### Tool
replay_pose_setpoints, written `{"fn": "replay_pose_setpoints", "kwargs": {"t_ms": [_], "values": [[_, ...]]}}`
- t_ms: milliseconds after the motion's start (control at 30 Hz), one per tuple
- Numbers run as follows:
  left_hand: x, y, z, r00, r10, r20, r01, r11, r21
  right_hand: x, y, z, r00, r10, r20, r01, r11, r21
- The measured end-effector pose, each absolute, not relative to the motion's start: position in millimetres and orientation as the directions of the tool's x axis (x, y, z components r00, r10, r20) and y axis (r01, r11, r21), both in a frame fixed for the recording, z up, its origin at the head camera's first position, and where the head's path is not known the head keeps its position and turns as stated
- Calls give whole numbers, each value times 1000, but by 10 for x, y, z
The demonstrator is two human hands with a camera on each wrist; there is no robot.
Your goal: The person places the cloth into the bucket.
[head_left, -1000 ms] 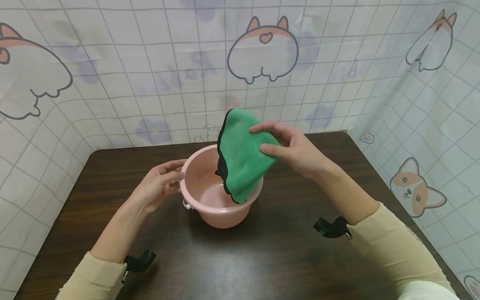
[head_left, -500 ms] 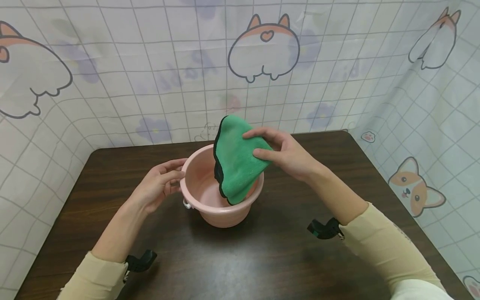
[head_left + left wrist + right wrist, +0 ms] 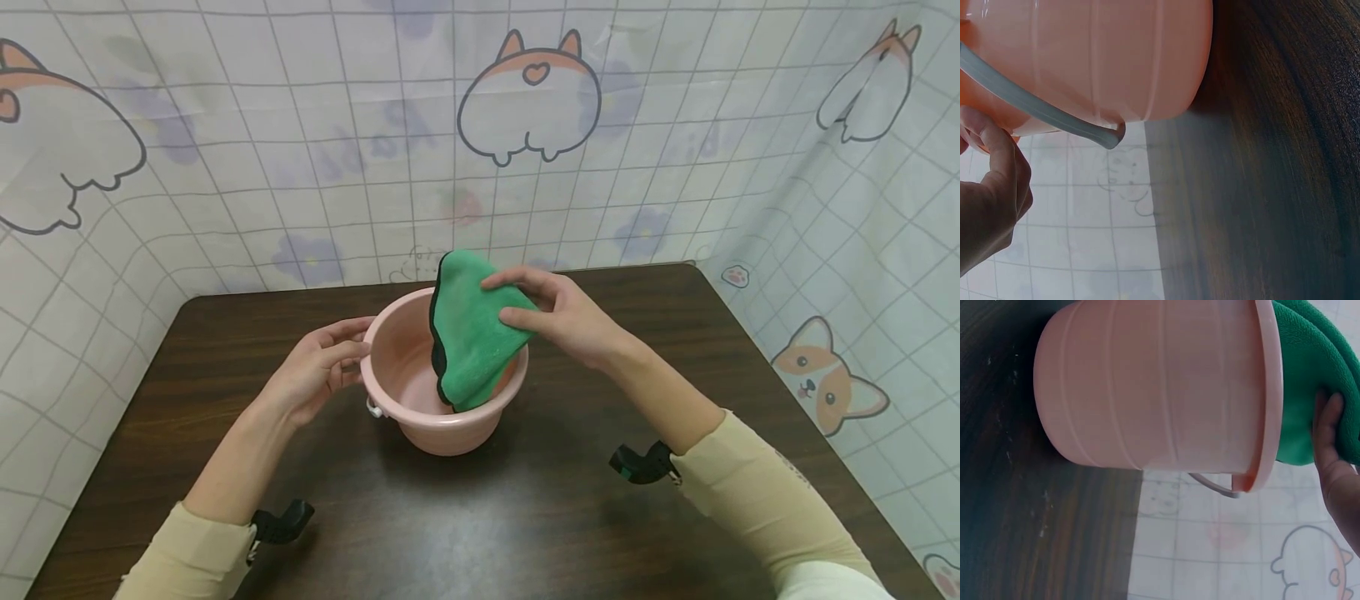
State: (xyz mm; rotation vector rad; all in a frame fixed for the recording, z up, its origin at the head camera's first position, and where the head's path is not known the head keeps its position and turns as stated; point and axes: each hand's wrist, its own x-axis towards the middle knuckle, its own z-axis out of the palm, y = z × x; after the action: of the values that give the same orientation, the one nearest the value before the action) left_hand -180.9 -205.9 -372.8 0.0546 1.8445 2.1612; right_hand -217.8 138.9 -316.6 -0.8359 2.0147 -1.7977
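A pink bucket [image 3: 450, 423] stands upright on the dark wooden table. My left hand [image 3: 318, 367] pinches its rim on the left side, thumb in front. Below that hand, the pale handle [image 3: 1041, 106] hangs along the bucket's wall in the left wrist view. My right hand [image 3: 566, 321] pinches a folded green towel [image 3: 480, 333] with black edging by its right side. The towel's lower part is inside the bucket's mouth, while its top sticks up above the rim. In the right wrist view, fingers [image 3: 1329, 425] press into a fold of the green cloth.
The dark table [image 3: 450, 533] reaches to a wall covering [image 3: 300, 167] printed with a grid and cartoon dogs, behind and at the right. A black wrist camera [image 3: 281, 523] sits at the left sleeve, another black camera [image 3: 643, 462] at the right sleeve.
My right hand has moved down and left, lowering the green towel further into the bucket. The left hand and the bucket have stayed in place.
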Motion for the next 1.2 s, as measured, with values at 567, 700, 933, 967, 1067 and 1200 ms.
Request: {"fn": "replay_pose_setpoints", "kwargs": {"t_ms": [567, 700, 933, 967, 1067, 1200], "values": [[-1795, -2053, -3726, -955, 257, -150, -188, -130, 974, -2184, 1329, -3225, -786, -603, 138, -267, 130, -955], [-1788, -2055, -3715, -955, 257, -146, -184, -130, 974, -2187, 1296, -3219, -762, -637, 114, -261, 141, -955], [-1789, -2054, -3715, -955, 250, -158, -189, -104, 976, -2184, 1256, -3212, -727, -684, 63, -280, 212, -936], [-1789, -2053, -3716, -956, 250, -156, -186, -103, 977, -2181, 1253, -3211, -721, -692, 50, -276, 220, -936], [-1788, -2052, -3717, -957, 246, -154, -186, -111, 976, -2171, 1245, -3211, -701, -713, 1, -263, 257, -930], [-1785, -2060, -3712, -957, 246, -152, -186, -121, 975, -2169, 1231, -3213, -693, -720, -41, -264, 306, -915]]}}
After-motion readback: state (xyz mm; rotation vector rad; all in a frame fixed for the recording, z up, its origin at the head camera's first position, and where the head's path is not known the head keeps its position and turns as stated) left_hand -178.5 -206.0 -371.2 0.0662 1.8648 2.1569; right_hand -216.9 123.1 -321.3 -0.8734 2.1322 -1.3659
